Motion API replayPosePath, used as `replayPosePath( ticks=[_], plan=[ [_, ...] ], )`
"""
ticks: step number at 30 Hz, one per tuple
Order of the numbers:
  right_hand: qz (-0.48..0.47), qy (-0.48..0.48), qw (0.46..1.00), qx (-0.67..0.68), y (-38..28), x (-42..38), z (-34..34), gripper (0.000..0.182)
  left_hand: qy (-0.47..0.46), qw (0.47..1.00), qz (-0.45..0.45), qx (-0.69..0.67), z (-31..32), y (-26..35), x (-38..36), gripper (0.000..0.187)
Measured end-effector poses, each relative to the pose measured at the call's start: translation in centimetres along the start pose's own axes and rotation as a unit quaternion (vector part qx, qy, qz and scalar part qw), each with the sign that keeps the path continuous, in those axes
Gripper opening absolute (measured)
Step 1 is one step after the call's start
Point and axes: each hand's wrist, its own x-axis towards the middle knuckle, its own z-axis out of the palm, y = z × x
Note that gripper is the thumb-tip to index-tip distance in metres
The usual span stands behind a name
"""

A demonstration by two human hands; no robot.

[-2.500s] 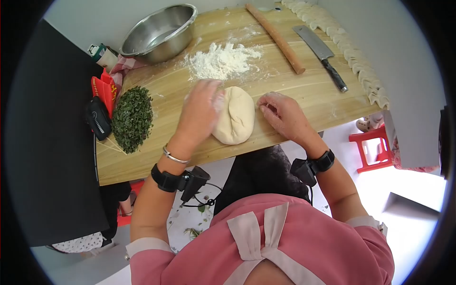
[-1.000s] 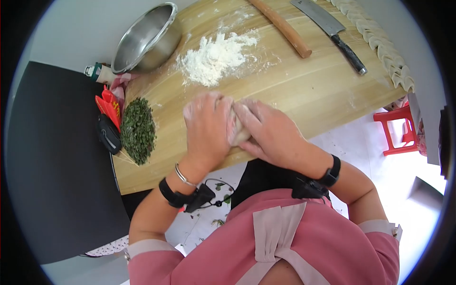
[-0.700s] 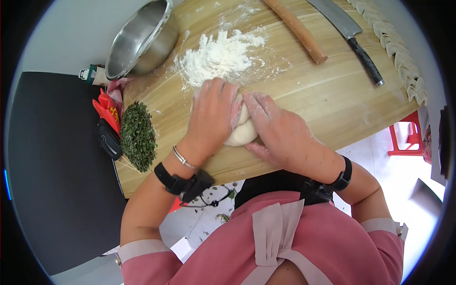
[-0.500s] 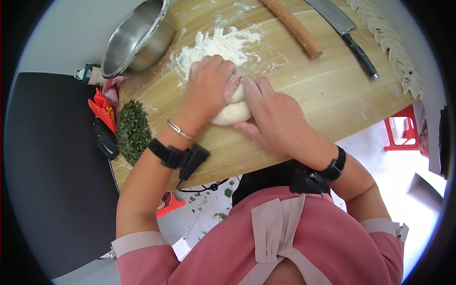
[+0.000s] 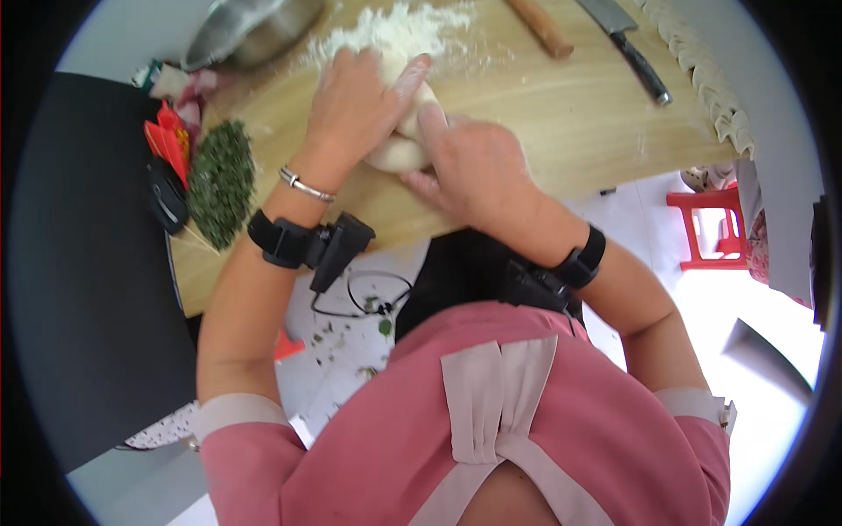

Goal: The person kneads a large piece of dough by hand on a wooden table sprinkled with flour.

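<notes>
A pale lump of dough (image 5: 399,151) lies on the wooden board (image 5: 561,131), mostly covered by both hands. My left hand (image 5: 355,101) presses on its left and far side, fingers curled over it and dusted with flour. My right hand (image 5: 469,162) pushes on its near right side, palm down. A loose pile of flour (image 5: 395,31) sits just beyond the dough, touching the fingertips of my left hand.
A heap of chopped greens (image 5: 219,180) lies at the board's left end beside red packets (image 5: 162,140). A steel bowl (image 5: 250,26), a rolling pin (image 5: 539,26) and a cleaver (image 5: 636,57) are at the far edge. Folded dumplings (image 5: 710,88) line the right side. A red stool (image 5: 715,228) stands below.
My right hand came from the board onto the dough, joining the left. Both hands have pushed the dough away toward the flour pile, and the view has tilted down.
</notes>
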Motion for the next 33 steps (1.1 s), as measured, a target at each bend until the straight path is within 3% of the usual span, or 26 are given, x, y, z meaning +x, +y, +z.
replayPosePath(
  ticks=[2,4,6,8,9,12,16,18,23,24,25,26,28,29,31,33],
  plan=[
    [-0.014,-0.028,0.999,-0.022,0.4,-0.3,-0.8,0.047,0.035,0.987,-0.149,-0.056,0.0,2.5,0.1,0.043],
    [-0.053,-0.065,0.996,-0.041,1.7,-0.4,-1.9,0.054,0.034,0.988,-0.144,-0.038,0.4,2.6,-0.2,0.043],
    [-0.056,-0.109,0.992,-0.037,3.6,0.9,-2.9,0.061,0.104,0.988,-0.104,-0.043,0.6,2.4,0.2,0.04],
    [-0.114,-0.012,0.993,0.004,5.2,2.1,-3.1,0.068,0.073,0.991,-0.098,-0.06,0.6,2.2,0.8,0.038],
    [-0.047,-0.098,0.994,0.023,4.6,3.2,-4.3,0.066,0.048,0.992,-0.09,-0.07,0.5,1.9,1.3,0.036],
    [-0.039,-0.171,0.976,0.13,6.1,6.6,-3.6,0.064,0.058,0.991,-0.102,-0.07,0.4,2.0,3.2,0.023],
    [-0.005,-0.188,0.965,0.183,6.5,7.9,-4.2,0.056,0.118,0.987,-0.058,-0.097,2.0,0.3,4.6,0.024],
    [0.08,-0.24,0.897,0.364,7.1,8.3,-4.7,0.048,0.104,0.984,-0.054,-0.133,2.3,-0.4,5.3,0.031],
    [0.107,-0.187,0.942,0.257,5.9,7.4,-4.0,0.042,0.116,0.983,-0.043,-0.132,2.8,-1.0,5.2,0.037],
    [-0.03,-0.029,0.987,0.156,7.9,7.8,-0.4,0.042,0.145,0.976,-0.027,-0.159,2.6,-0.8,5.0,0.036],
    [-0.166,0.13,0.976,0.046,9.0,7.9,1.4,0.043,0.174,0.967,-0.01,-0.185,2.3,-0.6,4.9,0.035],
    [-0.166,0.132,0.976,0.042,8.6,7.4,0.9,0.043,0.177,0.967,-0.007,-0.185,1.6,-0.1,4.6,0.035],
    [-0.099,0.066,0.992,0.038,7.2,5.8,-0.2,0.046,0.166,0.962,-0.115,-0.183,-0.8,1.2,3.5,0.034],
    [-0.1,0.066,0.992,0.039,6.5,4.8,-0.6,0.046,0.166,0.962,-0.116,-0.182,-2.5,1.2,3.1,0.034],
    [-0.116,0.037,0.993,0.007,5.6,3.4,-1.2,0.054,0.021,0.921,-0.201,-0.333,-5.8,0.2,2.3,0.034],
    [-0.148,0.066,0.987,0.013,5.6,2.6,-0.4,0.054,0.012,0.948,-0.185,-0.261,-5.4,-0.2,1.1,0.03]
  ],
)
